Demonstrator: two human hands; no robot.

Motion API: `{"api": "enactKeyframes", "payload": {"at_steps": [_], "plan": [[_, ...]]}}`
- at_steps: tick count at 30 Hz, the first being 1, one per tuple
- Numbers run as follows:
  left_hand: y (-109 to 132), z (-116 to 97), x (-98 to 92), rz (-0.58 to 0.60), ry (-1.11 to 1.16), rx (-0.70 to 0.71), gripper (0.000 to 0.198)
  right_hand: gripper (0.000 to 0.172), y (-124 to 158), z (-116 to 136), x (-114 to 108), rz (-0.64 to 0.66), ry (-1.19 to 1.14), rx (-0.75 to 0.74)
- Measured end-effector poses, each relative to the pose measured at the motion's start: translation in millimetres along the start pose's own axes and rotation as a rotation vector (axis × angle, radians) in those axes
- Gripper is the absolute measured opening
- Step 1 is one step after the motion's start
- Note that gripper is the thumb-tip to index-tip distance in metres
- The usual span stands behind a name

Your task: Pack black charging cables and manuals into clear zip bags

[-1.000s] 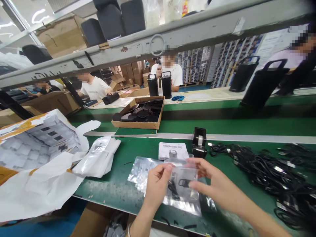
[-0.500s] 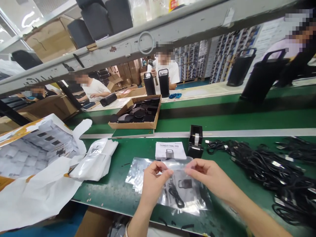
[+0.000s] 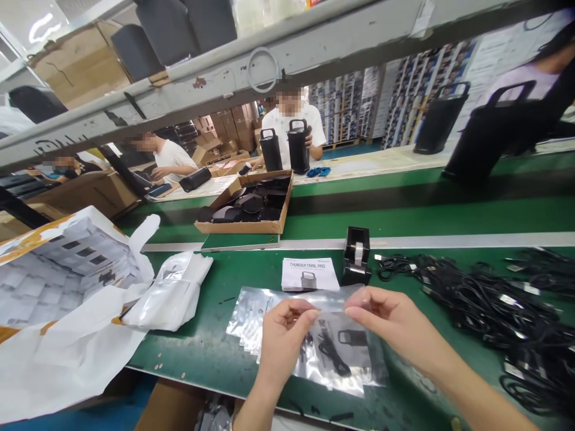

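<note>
Between my two hands hangs a clear plastic bag (image 3: 359, 359) with a black cable (image 3: 333, 355) and a printed leaflet (image 3: 353, 337) inside. My left hand (image 3: 287, 332) pinches the bag's upper edge on the left. On the right, my right hand (image 3: 386, 314) pinches the same edge between thumb and fingers. Other flat clear bags (image 3: 251, 311) lie fanned out under and left of it. Just behind the bag sits a stack of printed leaflets (image 3: 309, 273), beside a black tape dispenser (image 3: 356, 256).
Black USB cables (image 3: 476, 305) are heaped at the right. A bundle of white plastic bags (image 3: 173, 293) and an open carton (image 3: 63, 281) stand left. Further back are a shallow cardboard tray (image 3: 247, 227) of black parts and black speakers (image 3: 489, 137). A person (image 3: 294, 117) works opposite.
Both my hands have shifted slightly right with the bag, and the cable in it has moved right. The person opposite has lowered the hand that held a tool.
</note>
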State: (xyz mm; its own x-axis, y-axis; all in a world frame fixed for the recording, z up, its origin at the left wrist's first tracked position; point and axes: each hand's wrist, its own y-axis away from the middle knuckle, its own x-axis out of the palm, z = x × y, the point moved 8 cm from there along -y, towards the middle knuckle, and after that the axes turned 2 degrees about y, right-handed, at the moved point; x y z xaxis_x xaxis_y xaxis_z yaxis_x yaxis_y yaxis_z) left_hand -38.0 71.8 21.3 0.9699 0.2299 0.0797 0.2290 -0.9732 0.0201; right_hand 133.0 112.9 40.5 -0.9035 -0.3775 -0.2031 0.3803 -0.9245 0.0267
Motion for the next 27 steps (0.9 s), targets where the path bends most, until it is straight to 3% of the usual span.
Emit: {"api": "enactKeyframes", "payload": {"at_steps": [5,11,16,21,23,27], "plan": [[6,-16,-1.9,-0.013,-0.067,0.067,0.017,0.023,6,10,-7,0.023,0.066,-0.039],[5,-20,-8.5,-0.058,-0.085,0.112,0.007,0.030,11,10,-23,-0.143,0.112,-0.044],[5,-18,-4.6,-0.029,-0.079,0.111,0.007,0.020,15,17,-33,-0.274,0.066,-0.107],[6,-17,-1.7,-0.020,-0.064,0.121,0.008,0.026,12,14,-21,-0.113,0.101,-0.092],[5,-17,-1.6,-0.017,-0.053,0.119,0.005,0.017,11,12,-15,-0.041,0.169,-0.077],[2,-18,-0.5,0.010,-0.067,0.116,0.005,0.023,10,19,-10,0.018,0.198,-0.115]]}}
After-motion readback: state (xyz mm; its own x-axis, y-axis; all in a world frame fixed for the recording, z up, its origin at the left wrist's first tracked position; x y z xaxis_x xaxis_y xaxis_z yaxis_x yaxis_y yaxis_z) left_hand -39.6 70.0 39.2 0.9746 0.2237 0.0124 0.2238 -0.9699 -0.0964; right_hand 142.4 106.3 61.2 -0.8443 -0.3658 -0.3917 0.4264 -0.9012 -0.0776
